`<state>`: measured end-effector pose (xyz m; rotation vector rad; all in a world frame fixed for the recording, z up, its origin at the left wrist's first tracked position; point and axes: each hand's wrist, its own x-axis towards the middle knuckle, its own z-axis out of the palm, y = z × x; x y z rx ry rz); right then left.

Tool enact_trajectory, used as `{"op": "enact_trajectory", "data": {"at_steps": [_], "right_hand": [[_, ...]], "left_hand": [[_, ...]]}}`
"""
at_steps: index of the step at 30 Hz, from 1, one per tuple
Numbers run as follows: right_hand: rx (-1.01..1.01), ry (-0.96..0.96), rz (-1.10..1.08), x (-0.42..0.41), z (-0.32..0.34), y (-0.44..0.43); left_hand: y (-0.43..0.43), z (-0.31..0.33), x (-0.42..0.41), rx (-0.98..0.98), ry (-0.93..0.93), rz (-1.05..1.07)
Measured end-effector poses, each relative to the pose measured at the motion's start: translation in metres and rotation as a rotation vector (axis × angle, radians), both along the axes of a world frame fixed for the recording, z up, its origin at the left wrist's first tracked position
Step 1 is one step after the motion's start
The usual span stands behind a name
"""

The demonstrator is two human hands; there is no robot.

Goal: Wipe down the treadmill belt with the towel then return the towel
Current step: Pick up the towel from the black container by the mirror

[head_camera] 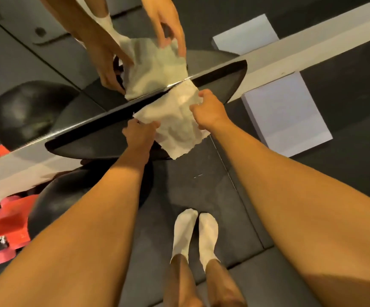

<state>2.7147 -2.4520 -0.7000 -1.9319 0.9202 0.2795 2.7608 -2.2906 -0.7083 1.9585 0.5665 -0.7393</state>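
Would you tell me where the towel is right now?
The towel sits mid-frame in the head view, gripped by the left hand and right hand over the black shelf against the mirror.

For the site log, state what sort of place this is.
Likely a gym or workout room: red dumbbells, a black exercise ball, dark padded floor mats and a wall mirror.

Dim and warm-toned, lit from above; soft shadows on the floor (201, 185); thin glint along the mirror (53, 58) edge; stretched towards the corners, slightly soft.

black ball (53, 204), red dumbbells (7, 227), pale box (285, 114)
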Motion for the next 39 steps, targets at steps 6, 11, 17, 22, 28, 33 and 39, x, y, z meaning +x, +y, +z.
{"op": "enact_trajectory", "data": {"at_steps": [6, 11, 17, 22, 28, 33, 39], "right_hand": [[-0.03, 0.062, -0.013, 0.02, -0.019, -0.006], [0.051, 0.082, 0.013, 0.007, -0.004, -0.011], [0.103, -0.099, -0.255, -0.057, 0.091, -0.029], [0.025, -0.256, -0.513, -0.127, 0.22, -0.063], [-0.044, -0.56, -0.878, -0.244, 0.367, -0.101], [-0.063, -0.744, -1.037, -0.362, 0.449, -0.129], [-0.383, -0.765, -1.186, -0.527, 0.502, -0.153]], "left_hand": [[-0.014, -0.014, 0.009, -0.077, 0.053, -0.083], [-0.024, 0.016, 0.005, -0.162, 0.031, -0.017], [-0.053, 0.102, -0.019, -0.269, -0.053, -0.137], [-0.125, 0.221, -0.061, -0.359, -0.226, -0.376], [-0.215, 0.36, -0.151, -0.496, -0.527, -0.723], [-0.279, 0.448, -0.257, -0.615, -0.688, -0.947], [-0.331, 0.508, -0.425, -0.765, -0.769, -1.09]]}}
